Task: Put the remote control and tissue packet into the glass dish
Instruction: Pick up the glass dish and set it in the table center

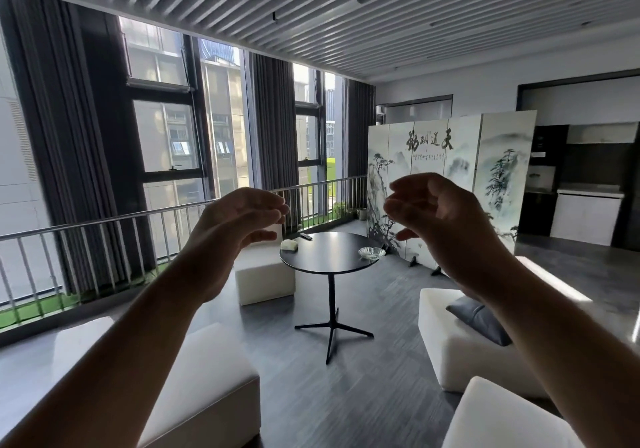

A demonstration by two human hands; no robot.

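A round black table (329, 257) stands some way ahead of me. On its far left edge lies a dark remote control (306, 237). A pale tissue packet (289, 245) rests at the table's left rim. The clear glass dish (371, 252) sits near the right rim. My left hand (239, 221) and my right hand (429, 212) are raised in front of me, well short of the table, fingers curved and apart, holding nothing.
White cube seats surround the table: one behind it (265, 283), one at lower left (204, 388), one at right with a grey cushion (479, 319). A painted folding screen (450, 184) stands at the back right. A metal railing (104, 226) runs along the windows.
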